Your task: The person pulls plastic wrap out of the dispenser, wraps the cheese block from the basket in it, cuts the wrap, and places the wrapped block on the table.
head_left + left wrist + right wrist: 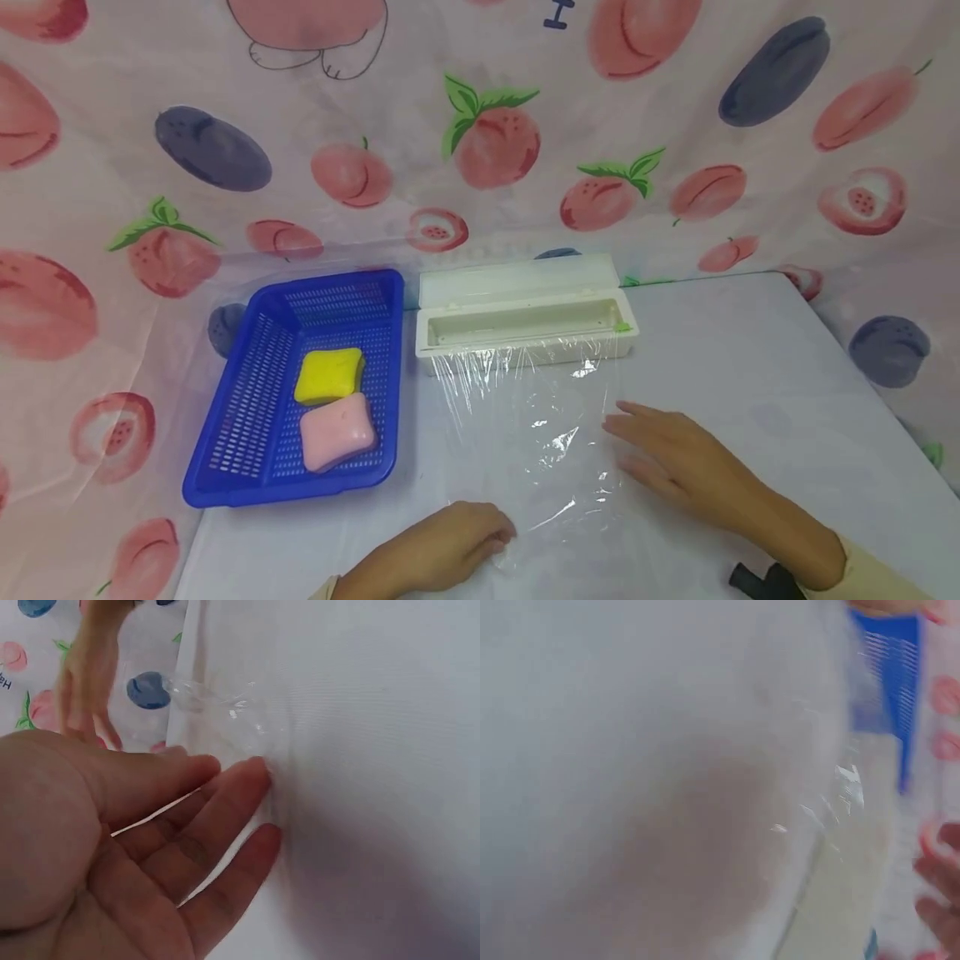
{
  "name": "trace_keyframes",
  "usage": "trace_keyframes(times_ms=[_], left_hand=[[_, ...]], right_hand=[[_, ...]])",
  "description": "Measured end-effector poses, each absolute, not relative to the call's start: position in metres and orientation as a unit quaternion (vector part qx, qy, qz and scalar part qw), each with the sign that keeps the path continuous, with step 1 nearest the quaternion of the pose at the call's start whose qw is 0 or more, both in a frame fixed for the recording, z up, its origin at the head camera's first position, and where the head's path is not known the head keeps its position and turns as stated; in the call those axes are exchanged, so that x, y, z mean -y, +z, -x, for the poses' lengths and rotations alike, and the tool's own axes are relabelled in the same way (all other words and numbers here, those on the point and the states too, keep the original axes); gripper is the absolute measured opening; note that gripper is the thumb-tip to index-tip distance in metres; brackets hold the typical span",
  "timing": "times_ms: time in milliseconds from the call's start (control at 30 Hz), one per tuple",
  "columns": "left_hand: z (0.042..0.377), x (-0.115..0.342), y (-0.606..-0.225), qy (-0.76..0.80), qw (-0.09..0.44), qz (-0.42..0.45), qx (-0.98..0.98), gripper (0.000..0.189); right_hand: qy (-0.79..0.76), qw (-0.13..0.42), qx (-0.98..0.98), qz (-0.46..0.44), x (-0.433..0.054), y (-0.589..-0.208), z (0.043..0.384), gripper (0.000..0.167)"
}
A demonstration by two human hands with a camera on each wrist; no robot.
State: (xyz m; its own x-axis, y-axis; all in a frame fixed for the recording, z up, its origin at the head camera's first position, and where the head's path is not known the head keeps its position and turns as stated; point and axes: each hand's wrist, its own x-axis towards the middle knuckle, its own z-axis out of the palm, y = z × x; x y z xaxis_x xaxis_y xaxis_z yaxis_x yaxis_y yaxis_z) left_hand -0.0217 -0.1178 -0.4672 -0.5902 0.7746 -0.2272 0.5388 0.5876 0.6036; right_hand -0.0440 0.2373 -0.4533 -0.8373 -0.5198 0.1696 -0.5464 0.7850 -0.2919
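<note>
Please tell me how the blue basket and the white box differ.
The blue basket is wide and perforated; the white box is long and narrow. The basket holds a yellow block and a pink block; clear film stretches from the box's front. Both are open on top.

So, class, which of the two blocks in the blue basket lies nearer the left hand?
The pink block: it lies closer to the left hand, while the yellow block lies behind it, farther from that hand.

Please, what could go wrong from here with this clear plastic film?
The clear plastic film shows creases, so it might fold over and stick to itself. Neither the left hand nor the right hand steadies the long, white rectangular box, so pulling the film might drag it.
</note>
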Motion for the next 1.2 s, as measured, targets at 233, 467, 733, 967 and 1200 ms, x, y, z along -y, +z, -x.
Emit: trace_keyframes(times_ms=[233,467,733,967,1200], left_hand=[[0.028,0.099,-0.472,0.131,0.043,-0.41,-0.902,0.024],[0.034,0.104,-0.489,0.035,0.117,-0.327,-0.937,0.078],[0.042,0.123,-0.495,0.05,0.2,-0.304,-0.93,0.087],[0.043,0.127,-0.491,0.062,0.204,-0.311,-0.926,0.085],[0.04,0.131,-0.495,0.037,0.175,-0.307,-0.935,0.083]], right_hand=[[0.06,-0.084,0.95,-0.296,-0.223,-0.484,0.053,0.095],[0.055,-0.155,0.95,-0.265,-0.228,-0.493,0.052,0.113],[0.064,-0.201,0.944,-0.255,-0.236,-0.498,0.056,0.12],[0.088,-0.184,0.951,-0.232,-0.234,-0.497,0.062,0.103],[0.046,-0.196,0.951,-0.236,-0.234,-0.5,0.067,0.115]])
